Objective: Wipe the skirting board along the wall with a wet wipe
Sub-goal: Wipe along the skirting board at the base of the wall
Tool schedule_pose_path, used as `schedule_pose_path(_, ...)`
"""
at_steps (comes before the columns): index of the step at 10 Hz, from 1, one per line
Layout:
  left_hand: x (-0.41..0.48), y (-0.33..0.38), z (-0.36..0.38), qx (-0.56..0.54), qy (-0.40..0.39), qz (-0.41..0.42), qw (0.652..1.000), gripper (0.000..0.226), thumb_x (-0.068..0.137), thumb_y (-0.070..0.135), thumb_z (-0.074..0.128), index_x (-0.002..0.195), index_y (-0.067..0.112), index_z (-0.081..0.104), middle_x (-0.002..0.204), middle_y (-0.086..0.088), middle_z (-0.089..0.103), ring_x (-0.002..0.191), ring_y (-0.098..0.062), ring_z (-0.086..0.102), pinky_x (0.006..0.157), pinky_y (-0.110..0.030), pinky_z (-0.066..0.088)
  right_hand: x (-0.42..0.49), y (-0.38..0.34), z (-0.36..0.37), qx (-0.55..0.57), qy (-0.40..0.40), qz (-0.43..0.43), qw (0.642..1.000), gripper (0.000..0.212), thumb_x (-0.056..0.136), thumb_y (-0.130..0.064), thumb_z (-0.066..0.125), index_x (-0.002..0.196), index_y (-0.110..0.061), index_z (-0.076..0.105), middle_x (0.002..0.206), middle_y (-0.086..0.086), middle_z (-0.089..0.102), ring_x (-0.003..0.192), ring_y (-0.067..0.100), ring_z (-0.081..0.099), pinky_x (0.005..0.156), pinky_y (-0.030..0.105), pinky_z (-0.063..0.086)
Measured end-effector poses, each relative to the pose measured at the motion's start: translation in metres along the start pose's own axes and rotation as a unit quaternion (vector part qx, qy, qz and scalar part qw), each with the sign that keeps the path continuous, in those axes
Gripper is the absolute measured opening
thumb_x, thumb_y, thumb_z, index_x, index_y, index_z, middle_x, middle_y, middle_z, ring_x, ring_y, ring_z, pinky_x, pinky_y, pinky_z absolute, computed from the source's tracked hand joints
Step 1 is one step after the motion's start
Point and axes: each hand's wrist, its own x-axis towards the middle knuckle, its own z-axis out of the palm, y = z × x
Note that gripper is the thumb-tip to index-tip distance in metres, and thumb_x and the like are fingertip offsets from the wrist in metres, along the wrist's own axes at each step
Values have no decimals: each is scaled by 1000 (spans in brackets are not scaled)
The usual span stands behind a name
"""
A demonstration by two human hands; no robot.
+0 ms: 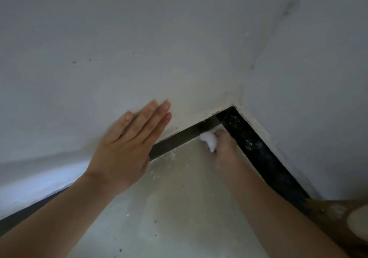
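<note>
While the wet wipe (pixel 209 140) sits bunched against the skirting board (pixel 179 138) just short of the room corner, the job looks part-way at best. Right hand (pixel 225 148): fingers curled round the wipe, pressing it to the board's lower edge where board meets floor (pixel 179 208). Left hand (pixel 121 150): flat on the wall (pixel 139 48), fingers straight and together, holding nothing, probably bracing; its outline is motion-blurred. Board run on the left wall reads dark, smooth and fairly even, so likely wiped or less soiled; I cannot tell which. Run on the right wall (pixel 258 150) is black and thickly flecked with pale spots, dust or paint, so judged not yet done. Wipe is white, soft, crumpled into a wad. Wall is matt pale plaster with small dark marks and a rough, chipped lower edge above the board. Floor is pale, slightly glossy, with white crumbs scattered near the board.
</note>
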Motion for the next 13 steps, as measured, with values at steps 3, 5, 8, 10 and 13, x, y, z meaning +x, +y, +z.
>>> schedule_pose_path(3,1,-2,4,1,18,-1,1000,76,81,28,39,153,12,21,161,-6,6,149,-22,-1,119,-37,-12,7,-34,6,-20,-12,48,999,50,100,-13,44,145,4,28,144,18,40,120,28,53,87,25,52)
schedule_pose_path(5,2,2,9,11,25,-7,1000,75,81,28,35,153,13,22,161,-6,8,149,-23,1,119,-39,-13,-23,-37,-31,-89,34,-94,991,16,89,-10,60,102,-1,65,88,13,64,70,23,59,56,25,42)
schedule_pose_path(8,2,-1,6,-20,34,-1,999,72,82,27,32,152,12,27,161,-7,11,148,-23,4,119,-38,-11,-20,-42,15,-44,28,8,999,31,94,-13,49,119,5,56,91,16,59,80,20,56,69,23,41)
schedule_pose_path(10,2,1,5,-20,34,-1,999,73,82,27,34,152,12,24,161,-7,10,149,-24,2,120,-39,-9,-25,7,-19,149,-39,37,987,30,79,1,61,110,-1,63,108,18,66,97,32,65,88,42,54)
schedule_pose_path(13,2,3,5,-28,34,-1,999,72,81,27,33,152,12,27,161,-8,11,148,-24,4,120,-40,-9,-44,-13,19,120,-84,24,989,15,80,4,62,82,-11,60,92,9,63,78,21,61,60,28,50)
